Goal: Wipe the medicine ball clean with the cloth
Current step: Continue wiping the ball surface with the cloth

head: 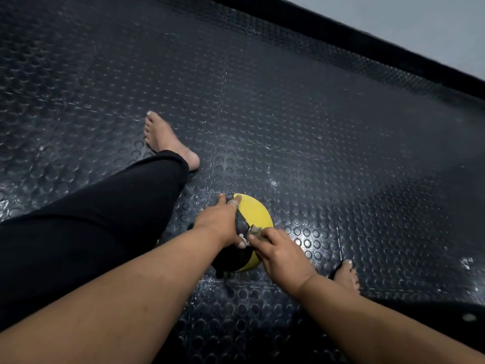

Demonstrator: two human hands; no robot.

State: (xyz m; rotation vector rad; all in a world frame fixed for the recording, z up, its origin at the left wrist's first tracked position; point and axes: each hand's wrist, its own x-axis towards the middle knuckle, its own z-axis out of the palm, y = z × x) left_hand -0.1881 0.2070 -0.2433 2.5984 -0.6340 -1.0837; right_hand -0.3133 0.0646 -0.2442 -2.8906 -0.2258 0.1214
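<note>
A yellow and black medicine ball (256, 214) sits on the dark studded rubber floor between my legs. My left hand (223, 222) lies over the ball's left and top side, fingers spread across it and thumb near the middle, steadying it. My right hand (278, 254) grips a small grey-green cloth (255, 229), bunched in its fingers and pressed against the ball's near right side. Most of the cloth is hidden inside the hand. The ball's lower black part is partly covered by both hands.
My left leg in black trousers (105, 219) stretches out to the left, bare foot (165, 143) on the floor. My right bare foot (346, 275) rests right of the ball. A black skirting (367, 46) and pale wall (420, 22) run along the far right.
</note>
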